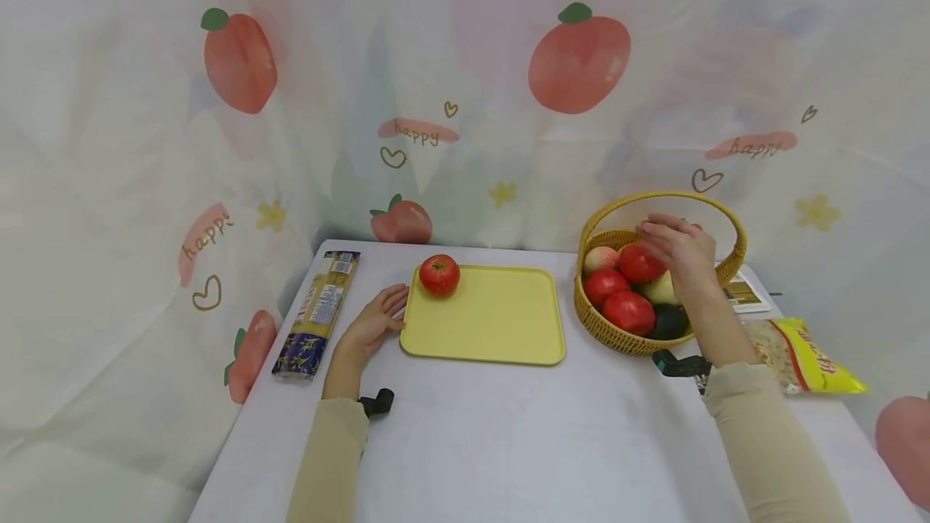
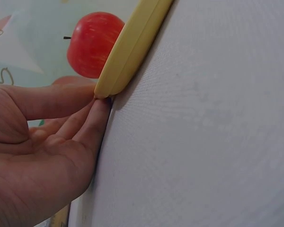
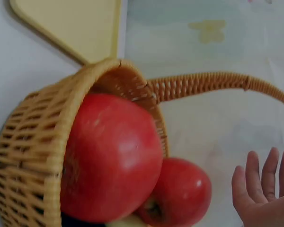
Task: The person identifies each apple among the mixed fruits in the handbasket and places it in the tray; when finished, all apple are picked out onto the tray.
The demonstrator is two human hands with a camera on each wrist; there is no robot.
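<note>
At the left edge of the yellow tray (image 1: 483, 321), my left hand (image 1: 370, 325) has its fingers extended and its thumb touching the rim. In the left wrist view, the thumb and fingertips of that hand (image 2: 52, 137) meet the tray's edge (image 2: 132, 47). A red apple (image 1: 439, 275) sits in the tray's back left corner. Over the wicker basket (image 1: 617, 339) hangs my right hand (image 1: 683, 253), fingers spread and holding nothing. Red fruit (image 1: 629, 312), a pale one (image 1: 659, 289) and a dark green one (image 1: 669, 322) fill the basket. The right wrist view shows this hand (image 3: 267, 194) beyond a red fruit (image 3: 180, 191).
A blue-ended pasta packet (image 1: 320, 313) lies at the table's left side. Right of the basket are a yellow snack bag (image 1: 806, 357) and a flat white-edged item (image 1: 748, 297). The basket's tall handle (image 1: 657, 194) arches above the fruit. Patterned cloth hangs behind the table.
</note>
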